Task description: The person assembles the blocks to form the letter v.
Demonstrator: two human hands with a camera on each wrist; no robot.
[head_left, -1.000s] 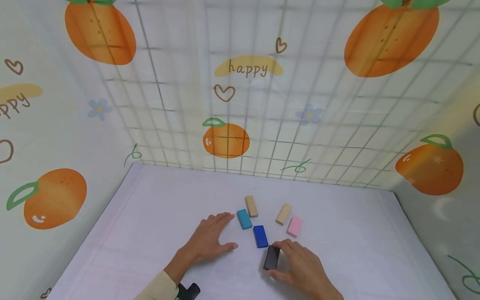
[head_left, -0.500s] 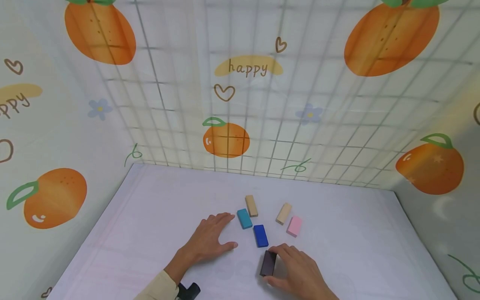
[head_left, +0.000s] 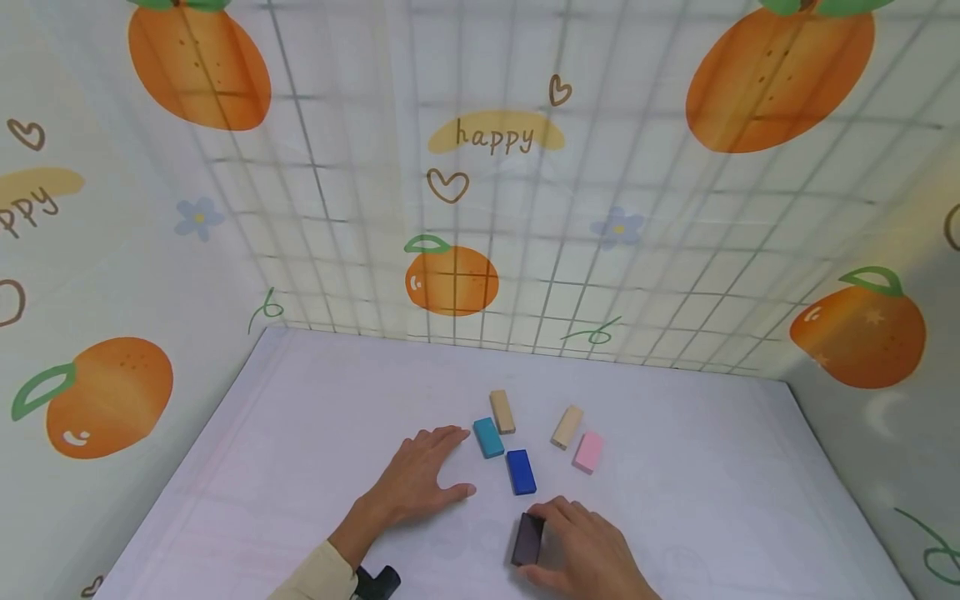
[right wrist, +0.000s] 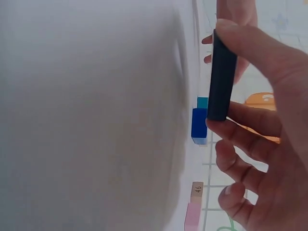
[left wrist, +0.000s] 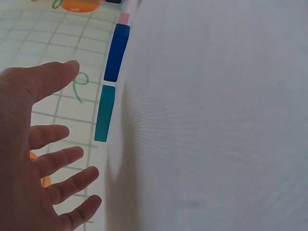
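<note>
My right hand pinches a black block by its two ends, between thumb and fingers, near the front of the table. The same black block fills the grip in the right wrist view. My left hand rests with its fingers spread on the table's left middle, holding nothing. Its fingertips come close to a teal block, apart from it. A blue block lies between the hands, a little behind the black one. In the left wrist view, the teal block and blue block lie beyond the thumb.
Behind the teal block lies a plain wooden block. Farther right are another wooden block and a pink block. A black object shows at my left wrist. Printed cloth walls enclose the white table.
My right hand has moved toward the front and slightly left with the black block in its grip, farther from the blue block. My left hand and the other blocks have stayed put.
</note>
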